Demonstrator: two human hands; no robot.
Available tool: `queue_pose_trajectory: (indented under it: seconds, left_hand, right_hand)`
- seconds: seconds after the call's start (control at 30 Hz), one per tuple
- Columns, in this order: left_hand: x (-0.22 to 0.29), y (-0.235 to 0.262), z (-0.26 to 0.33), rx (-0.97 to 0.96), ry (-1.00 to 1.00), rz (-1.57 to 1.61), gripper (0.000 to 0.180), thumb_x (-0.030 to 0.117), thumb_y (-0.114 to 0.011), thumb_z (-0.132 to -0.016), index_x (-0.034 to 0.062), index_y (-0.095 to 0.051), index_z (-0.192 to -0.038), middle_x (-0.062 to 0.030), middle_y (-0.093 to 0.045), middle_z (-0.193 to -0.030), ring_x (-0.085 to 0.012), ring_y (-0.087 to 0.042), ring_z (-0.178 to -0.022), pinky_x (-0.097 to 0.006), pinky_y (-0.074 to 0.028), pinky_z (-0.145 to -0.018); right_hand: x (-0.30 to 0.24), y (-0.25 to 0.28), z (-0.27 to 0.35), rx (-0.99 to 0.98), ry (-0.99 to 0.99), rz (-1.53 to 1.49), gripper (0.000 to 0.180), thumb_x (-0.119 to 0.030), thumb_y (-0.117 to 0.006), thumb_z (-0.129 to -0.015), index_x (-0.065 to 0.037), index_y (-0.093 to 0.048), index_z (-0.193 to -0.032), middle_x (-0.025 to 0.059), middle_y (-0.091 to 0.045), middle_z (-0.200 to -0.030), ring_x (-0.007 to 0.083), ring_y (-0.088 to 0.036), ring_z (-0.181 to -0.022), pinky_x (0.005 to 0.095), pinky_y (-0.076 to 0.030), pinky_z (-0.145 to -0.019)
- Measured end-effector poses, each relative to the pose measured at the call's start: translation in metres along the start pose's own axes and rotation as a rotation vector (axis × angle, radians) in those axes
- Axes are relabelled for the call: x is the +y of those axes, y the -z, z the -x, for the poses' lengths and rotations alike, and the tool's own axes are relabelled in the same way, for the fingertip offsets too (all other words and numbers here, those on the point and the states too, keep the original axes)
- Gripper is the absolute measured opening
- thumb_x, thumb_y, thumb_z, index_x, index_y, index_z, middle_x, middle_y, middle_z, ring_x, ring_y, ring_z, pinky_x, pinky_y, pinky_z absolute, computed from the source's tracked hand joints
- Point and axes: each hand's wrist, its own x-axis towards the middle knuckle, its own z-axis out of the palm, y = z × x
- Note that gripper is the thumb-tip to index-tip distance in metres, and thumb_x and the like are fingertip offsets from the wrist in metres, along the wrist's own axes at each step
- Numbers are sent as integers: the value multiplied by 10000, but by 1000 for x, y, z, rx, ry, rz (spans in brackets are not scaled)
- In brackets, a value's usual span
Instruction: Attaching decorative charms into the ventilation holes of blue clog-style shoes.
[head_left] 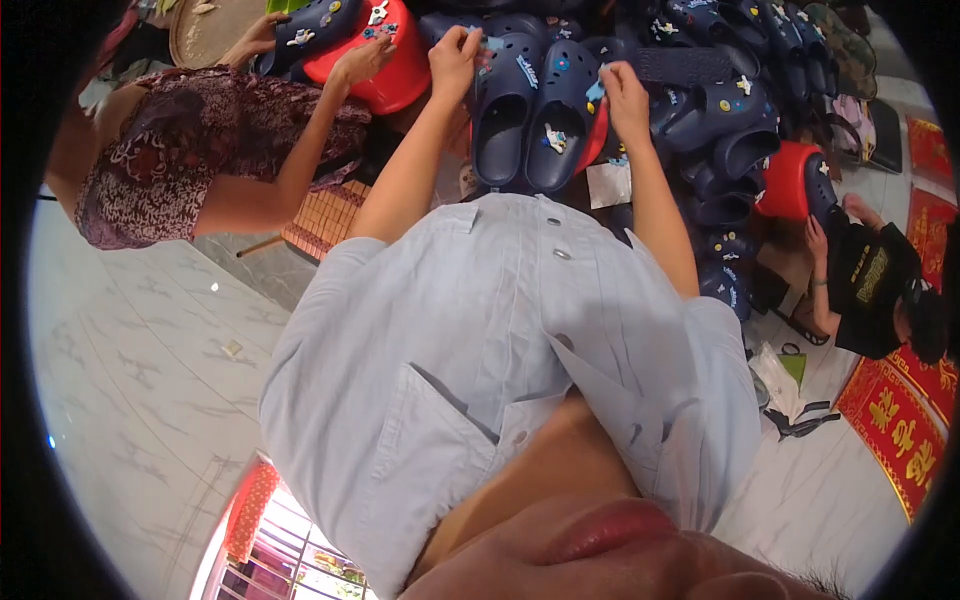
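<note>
A pair of navy clogs stands before me, toes away: the left clog and the right clog, both with holes and small colourful charms on top. My left hand is closed by the left clog's toe, a small light-blue piece at its fingertips. Beside the right clog's outer edge, my right hand pinches another small light-blue piece. What these pieces are is too small to tell. Part of something red shows beneath the right clog.
Many navy clogs are heaped to the right and behind. At left, a person in a patterned dress works by a red stool. Another person in black handles a clog by a red stool at right. A white packet lies near my right forearm.
</note>
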Motion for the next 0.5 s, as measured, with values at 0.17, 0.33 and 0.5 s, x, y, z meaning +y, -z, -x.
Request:
queue_pose_trajectory:
  seconds: [0.17,0.33,0.5]
  left_hand:
    - [49,28,76,-451,15,-345,239,188,-661,-901,-17,-609,-789,-105,-627,-610,-145,-631,-551,-306,-477,-518]
    - [12,25,119,-553,-161,-705,229,261,-677,-876,39,-655,-928,-197,-666,-771,-377,-659,-712,-437,-509,-621]
    - [17,9,121,-504,-178,-861,259,321,-659,-875,81,-629,-967,-180,-681,-823,-379,-664,-765,-488,-516,-657]
  right_hand:
    - [18,-18,67,-103,205,263,172,-246,-634,-907,-92,-606,-978,133,-652,-727,283,-657,-662,367,-479,-572]
    - [5,-30,86,-96,429,625,210,-283,-679,-868,-112,-586,-948,116,-633,-703,304,-640,-647,426,-472,-575]
    - [10,-32,78,48,421,447,211,-297,-679,-872,-107,-594,-903,117,-627,-682,316,-637,-632,443,-461,-549]
